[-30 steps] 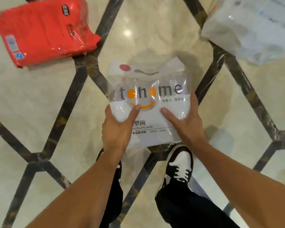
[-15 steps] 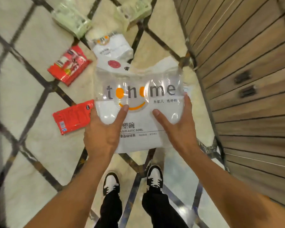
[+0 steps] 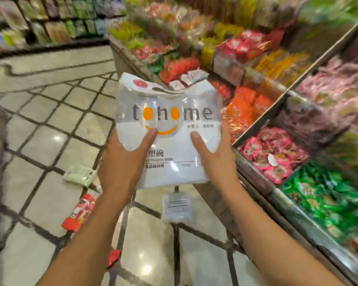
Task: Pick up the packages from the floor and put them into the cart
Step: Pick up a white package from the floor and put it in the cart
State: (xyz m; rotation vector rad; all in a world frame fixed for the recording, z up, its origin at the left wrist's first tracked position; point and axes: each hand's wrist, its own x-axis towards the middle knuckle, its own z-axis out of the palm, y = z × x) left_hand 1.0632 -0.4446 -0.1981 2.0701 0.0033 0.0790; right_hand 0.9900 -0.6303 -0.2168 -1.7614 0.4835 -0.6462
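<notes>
The scene is bright, lit from overhead lamps (small white glare spots sit on the glossy beige tiled floor [image 3: 56, 139]). Strong motion blur smears the colourful shelves of snack bags [image 3: 298, 100]. The clear and white plastic package with orange smile print [image 3: 170, 129] stays fairly sharp, with soft reflections. Straight lines bend near the edges.

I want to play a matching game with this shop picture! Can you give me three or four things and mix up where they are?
Things:
1. plastic bowl pack
2. red packet
3. pale green packet
4. green snack bags

Places:
A. in the shelf bin on the right
B. held up in both hands
C. on the floor, nearer the person
D. on the floor, farther away than the other packet

Pairs: 1-B, 2-C, 3-D, 4-A
</notes>
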